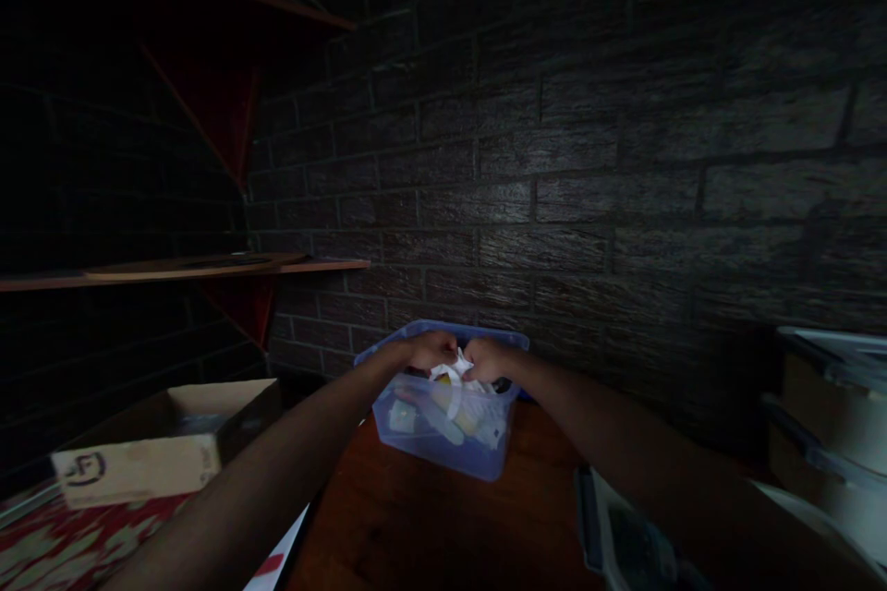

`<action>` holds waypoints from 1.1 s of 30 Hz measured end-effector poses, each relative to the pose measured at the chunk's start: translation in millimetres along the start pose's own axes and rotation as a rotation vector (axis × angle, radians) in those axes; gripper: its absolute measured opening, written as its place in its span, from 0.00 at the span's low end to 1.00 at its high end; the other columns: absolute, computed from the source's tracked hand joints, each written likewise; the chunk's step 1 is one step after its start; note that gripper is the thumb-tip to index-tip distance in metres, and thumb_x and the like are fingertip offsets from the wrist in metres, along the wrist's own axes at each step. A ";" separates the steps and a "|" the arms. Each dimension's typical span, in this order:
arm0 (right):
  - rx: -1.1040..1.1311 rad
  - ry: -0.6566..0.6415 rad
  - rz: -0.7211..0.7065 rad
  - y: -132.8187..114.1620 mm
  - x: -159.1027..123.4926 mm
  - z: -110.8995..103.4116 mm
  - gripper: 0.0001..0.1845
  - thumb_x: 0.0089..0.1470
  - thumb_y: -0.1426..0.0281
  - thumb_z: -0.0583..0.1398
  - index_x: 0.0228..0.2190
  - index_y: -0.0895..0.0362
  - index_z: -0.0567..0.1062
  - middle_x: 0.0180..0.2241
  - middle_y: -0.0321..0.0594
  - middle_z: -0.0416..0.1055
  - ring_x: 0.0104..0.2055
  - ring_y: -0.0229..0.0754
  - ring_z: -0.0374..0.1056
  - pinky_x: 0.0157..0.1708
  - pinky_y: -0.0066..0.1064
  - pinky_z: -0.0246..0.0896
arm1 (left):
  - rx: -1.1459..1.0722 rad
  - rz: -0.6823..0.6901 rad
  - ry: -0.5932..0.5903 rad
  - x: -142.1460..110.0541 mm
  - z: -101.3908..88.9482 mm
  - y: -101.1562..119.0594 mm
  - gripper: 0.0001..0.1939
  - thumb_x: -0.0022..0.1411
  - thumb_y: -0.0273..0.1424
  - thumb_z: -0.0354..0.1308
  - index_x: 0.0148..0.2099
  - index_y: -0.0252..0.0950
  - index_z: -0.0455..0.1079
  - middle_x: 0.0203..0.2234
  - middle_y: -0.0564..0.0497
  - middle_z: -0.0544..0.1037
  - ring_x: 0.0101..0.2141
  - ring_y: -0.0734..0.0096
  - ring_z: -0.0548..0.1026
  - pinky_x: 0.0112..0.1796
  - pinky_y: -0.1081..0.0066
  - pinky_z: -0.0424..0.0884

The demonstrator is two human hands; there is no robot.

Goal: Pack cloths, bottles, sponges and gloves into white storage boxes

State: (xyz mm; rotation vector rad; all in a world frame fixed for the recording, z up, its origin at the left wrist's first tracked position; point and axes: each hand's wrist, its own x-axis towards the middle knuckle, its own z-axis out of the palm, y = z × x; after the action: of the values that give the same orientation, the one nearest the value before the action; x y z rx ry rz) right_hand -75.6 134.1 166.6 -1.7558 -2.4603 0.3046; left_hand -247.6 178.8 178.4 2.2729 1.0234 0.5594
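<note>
A translucent bluish plastic bin [443,465] stands against the brick wall. Both hands reach down into its top. My left hand [433,349] has its fingers curled on a white, crinkled plastic bag [457,373] near the middle of the bin. Just to the right, my right hand [488,359] also closes on the bag, with its thumb side toward the left hand. Something yellowish shows below the hands, inside or under the bag. Other pale items show blurred through the bin's front wall; their kinds cannot be told.
The bin sits on a brown wooden table [422,526]. An open cardboard box [139,473] stands at left on a red patterned cloth [103,537]. Lidded containers [842,411] are stacked at right, with another clip-lid container [596,522] nearer. Wooden shelves [325,266] jut out at upper left.
</note>
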 end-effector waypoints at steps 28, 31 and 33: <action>1.243 0.886 -0.160 98.3 -227.9 -82.0 0.15 0.46 0.63 0.67 0.21 0.56 0.69 0.22 0.32 0.70 0.25 0.36 0.66 0.27 0.29 0.62 | -1.191 0.259 0.261 12.5 88.2 186.4 0.08 0.53 0.26 0.59 0.37 0.34 0.67 0.26 0.52 0.75 0.24 0.69 0.76 0.28 0.70 0.72; 1.264 0.945 -0.131 112.6 -256.1 -79.0 0.14 0.43 0.66 0.69 0.24 0.55 0.69 0.19 0.28 0.67 0.21 0.34 0.62 0.22 0.27 0.53 | -1.181 0.241 0.116 7.7 109.9 204.9 0.07 0.49 0.26 0.58 0.33 0.35 0.66 0.21 0.56 0.68 0.19 0.76 0.67 0.22 0.74 0.65; 1.281 0.961 -0.117 118.7 -273.8 -75.3 0.14 0.43 0.67 0.70 0.28 0.55 0.70 0.21 0.28 0.69 0.21 0.34 0.63 0.22 0.27 0.52 | -1.159 0.250 0.041 2.4 124.2 219.2 0.06 0.50 0.29 0.59 0.31 0.35 0.65 0.20 0.58 0.63 0.17 0.79 0.61 0.20 0.77 0.58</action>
State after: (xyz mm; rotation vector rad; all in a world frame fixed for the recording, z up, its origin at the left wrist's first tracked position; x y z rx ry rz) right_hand 138.9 -79.4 222.3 -0.8224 -1.1326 0.6243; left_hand -57.7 21.4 229.5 1.3264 0.2449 0.9761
